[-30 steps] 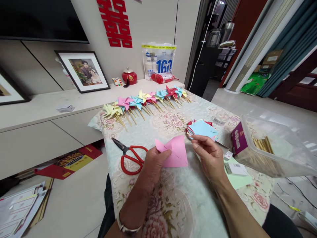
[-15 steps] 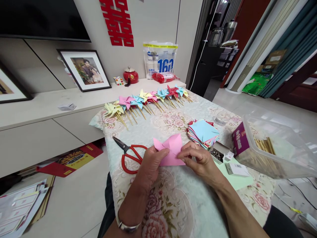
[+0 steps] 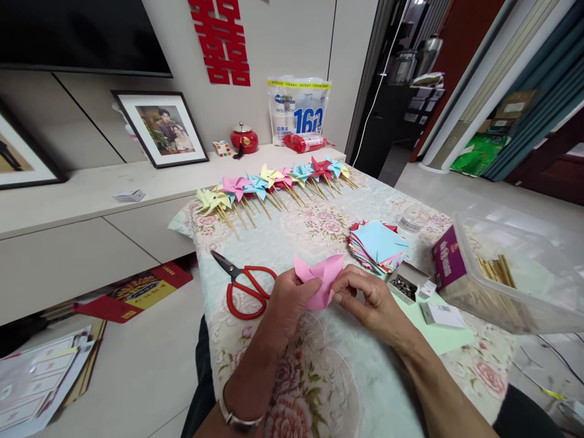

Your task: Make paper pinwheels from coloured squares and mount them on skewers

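Observation:
A pink sheet of paper [image 3: 325,275], its corners curled inward, is held above the flowered tablecloth between my two hands. My left hand [image 3: 294,298] is closed on its left side, with the thumb pressed over the folded middle. The fingers of my right hand [image 3: 365,295] pinch the right edge. Just left of my left hand lie scissors with red handles [image 3: 249,289], blades pointing away to the left. Beyond my right hand sits a stack of coloured paper squares [image 3: 379,243], a blue one on top with slits at its corners.
Several paper pinwheels on sticks [image 3: 274,179] line the table's far edge. At the right are a small box of metal fasteners [image 3: 405,283], a white box [image 3: 441,314], a clear tape roll [image 3: 413,218] and a plastic bin of sticks [image 3: 502,292]. A cabinet [image 3: 91,201] stands behind.
The lower right part of the pink paper, flat before, is now bent inward, and the paper looks narrower. Both hands still hold it. The whole view has shifted slightly.

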Demonstrator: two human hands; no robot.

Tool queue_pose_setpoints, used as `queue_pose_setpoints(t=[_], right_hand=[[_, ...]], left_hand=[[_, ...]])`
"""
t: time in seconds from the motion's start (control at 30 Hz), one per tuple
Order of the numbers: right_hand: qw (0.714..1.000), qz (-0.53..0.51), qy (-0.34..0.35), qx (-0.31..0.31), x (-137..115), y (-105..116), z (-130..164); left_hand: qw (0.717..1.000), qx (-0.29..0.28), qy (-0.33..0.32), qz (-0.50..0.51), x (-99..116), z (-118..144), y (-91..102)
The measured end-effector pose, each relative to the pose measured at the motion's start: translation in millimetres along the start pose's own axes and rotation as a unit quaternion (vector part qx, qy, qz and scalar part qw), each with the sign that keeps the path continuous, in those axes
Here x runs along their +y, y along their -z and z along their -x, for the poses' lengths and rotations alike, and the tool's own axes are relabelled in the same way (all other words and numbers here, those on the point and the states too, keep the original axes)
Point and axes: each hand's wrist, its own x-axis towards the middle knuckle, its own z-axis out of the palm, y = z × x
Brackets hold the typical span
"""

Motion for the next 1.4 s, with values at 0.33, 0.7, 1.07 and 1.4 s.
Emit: queue_pose_setpoints(t=[0.33, 0.7, 1.07, 1.4], right_hand=[[0.996, 0.018, -0.084, 0.019, -0.2, -6.2, -1.4], [0.989, 0.038, -0.134, 0.041, -0.9, -11.0, -2.7], [0.988, 0.070, -0.129, 0.051, 4.1, -14.2, -1.7], [0.986, 0.072, -0.141, 0.048, 3.8, -14.1, -1.9]], left_hand=[[0.999, -0.005, 0.021, -0.024, -8.7, -6.9, -2.4], [0.999, -0.025, 0.018, -0.043, -9.5, -6.9, -1.3], [0.995, -0.006, 0.007, -0.097, -4.4, -4.4, -5.7], [0.989, -0.023, -0.030, -0.143, -7.6, -3.6, -5.0]])
